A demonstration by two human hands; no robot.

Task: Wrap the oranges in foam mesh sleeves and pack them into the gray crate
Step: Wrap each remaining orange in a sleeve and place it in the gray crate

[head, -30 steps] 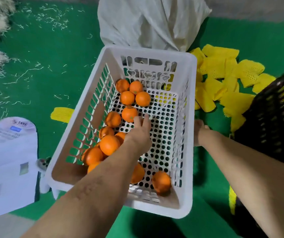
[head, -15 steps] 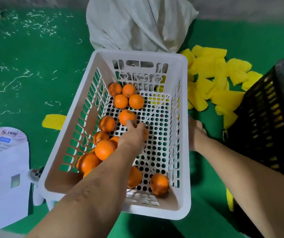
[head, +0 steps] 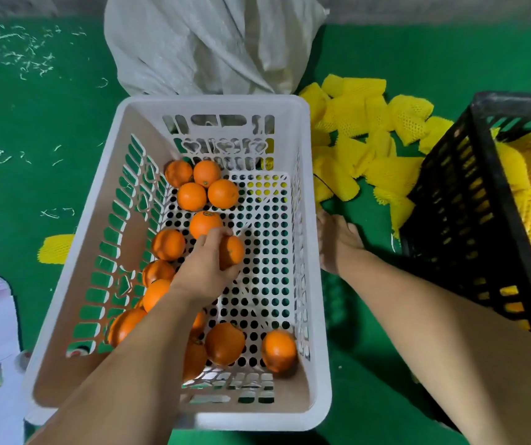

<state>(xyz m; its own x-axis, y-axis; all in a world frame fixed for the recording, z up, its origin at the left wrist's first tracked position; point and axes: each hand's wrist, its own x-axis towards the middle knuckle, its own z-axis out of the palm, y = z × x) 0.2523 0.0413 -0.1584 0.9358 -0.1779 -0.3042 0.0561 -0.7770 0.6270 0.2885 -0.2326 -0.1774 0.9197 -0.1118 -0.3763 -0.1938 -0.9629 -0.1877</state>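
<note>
orange fruit sits gripped in the left hand inside the white basket — centre frame. at three o'clock the right hand rests fingers-straight on green floor, near yellow foam sleeves — dark crate beyond.

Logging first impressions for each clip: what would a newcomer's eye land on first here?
The white perforated basket in the centre, with loose bare oranges along its left side and near end, where the left hand grips one orange. To the right, yellow foam mesh sleeves lie scattered on the green floor, with the right hand at their near edge. At far right a dark crate holds yellow-wrapped fruit.
</note>
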